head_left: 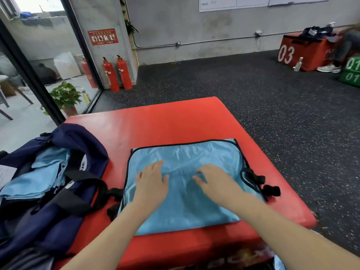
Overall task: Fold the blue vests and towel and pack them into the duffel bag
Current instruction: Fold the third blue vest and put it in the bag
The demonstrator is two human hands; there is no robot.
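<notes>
On the red padded box lies a shiny light blue vest, folded to a flat rectangle with black edging and black straps at its sides. Both hands, left and right, press on it with fingers spread. Beside it, the navy duffel bag stands open with blue cloth inside.

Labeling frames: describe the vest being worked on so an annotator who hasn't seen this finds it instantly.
Start at the big red padded box in the foreground. The vest is the shiny light-blue cloth lying flat on it, under both hands, right of the navy duffel bag. Unlike the blue cloth inside the bag, it is spread out, with black trim and straps.
</notes>
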